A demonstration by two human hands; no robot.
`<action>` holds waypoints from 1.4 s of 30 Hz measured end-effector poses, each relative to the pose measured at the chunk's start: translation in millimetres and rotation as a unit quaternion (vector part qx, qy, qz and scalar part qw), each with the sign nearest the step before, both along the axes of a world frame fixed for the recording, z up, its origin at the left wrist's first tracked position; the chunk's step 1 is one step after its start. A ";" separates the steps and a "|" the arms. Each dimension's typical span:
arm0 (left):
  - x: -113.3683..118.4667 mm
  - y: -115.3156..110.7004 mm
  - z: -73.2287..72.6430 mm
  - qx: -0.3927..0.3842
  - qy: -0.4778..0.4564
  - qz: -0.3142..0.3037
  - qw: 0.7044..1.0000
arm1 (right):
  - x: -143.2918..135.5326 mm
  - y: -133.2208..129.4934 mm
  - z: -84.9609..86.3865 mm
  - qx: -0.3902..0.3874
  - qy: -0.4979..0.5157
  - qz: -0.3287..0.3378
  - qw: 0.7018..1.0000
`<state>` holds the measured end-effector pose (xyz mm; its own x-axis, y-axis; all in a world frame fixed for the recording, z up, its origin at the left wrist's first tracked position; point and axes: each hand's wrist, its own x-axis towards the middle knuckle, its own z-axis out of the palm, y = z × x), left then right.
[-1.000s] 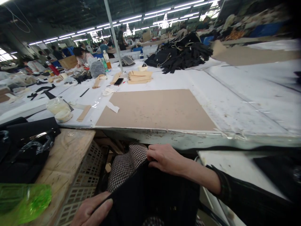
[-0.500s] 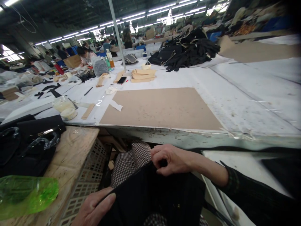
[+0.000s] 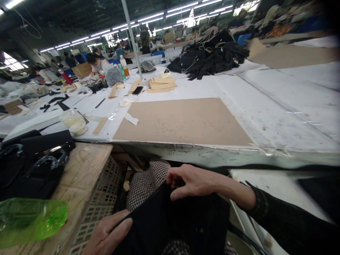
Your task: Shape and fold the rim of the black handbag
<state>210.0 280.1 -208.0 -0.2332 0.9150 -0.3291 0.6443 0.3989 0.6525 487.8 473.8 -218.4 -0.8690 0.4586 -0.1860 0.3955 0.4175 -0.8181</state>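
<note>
A black fabric piece (image 3: 148, 223), perhaps part of a bag, lies across my lap over a checked cloth (image 3: 145, 180). Its left edge is gripped by my left hand (image 3: 108, 230), thumb on top and fingers underneath. My right hand (image 3: 190, 180) is at the upper edge of the same piece, fingers curled over it and thumb a little apart from them. A small shiny metal spot shows on the dark material at lower right. The underside of the piece is hidden.
Ahead is a white worktable (image 3: 276, 106) with a brown board (image 3: 180, 120) along its front edge. A wooden surface (image 3: 82, 163) at left carries black pieces (image 3: 32, 166) and a green bottle (image 3: 34, 219). Farther back lie a black fabric heap (image 3: 217, 53), tan strips (image 3: 161, 85) and a phone (image 3: 137, 90).
My right hand has shifted slightly left along the upper edge, and its thumb and fingers have loosened. My left hand keeps its grip, almost unmoved.
</note>
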 end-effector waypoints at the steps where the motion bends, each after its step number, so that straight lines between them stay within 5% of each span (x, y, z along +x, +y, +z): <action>1: 2.6 1.3 2.6 -0.003 0.000 0.010 1.000 | -1.6 -0.3 -0.8 0.027 -0.014 0.003 1.000; 8: 8.5 5.6 8.8 -0.023 0.007 0.008 1.000 | -9.8 3.4 -13.2 0.150 -0.023 0.068 0.986; 13: 7.8 9.0 6.1 0.002 -0.021 -0.096 0.995 | -13.8 7.9 -12.6 0.192 -0.035 0.115 0.974; 20: 3.3 17.3 7.8 -0.004 -0.047 -0.160 0.986 | -14.3 20.7 -20.6 0.126 -0.005 0.147 0.981; 33: -15.3 31.4 -12.8 -0.034 -0.043 -0.203 0.978 | -3.1 37.8 -37.8 -0.008 0.040 0.180 0.983; 42: -13.8 33.8 -18.2 -0.063 -0.082 -0.163 0.981 | 0.0 25.5 -45.0 0.088 0.039 0.103 0.990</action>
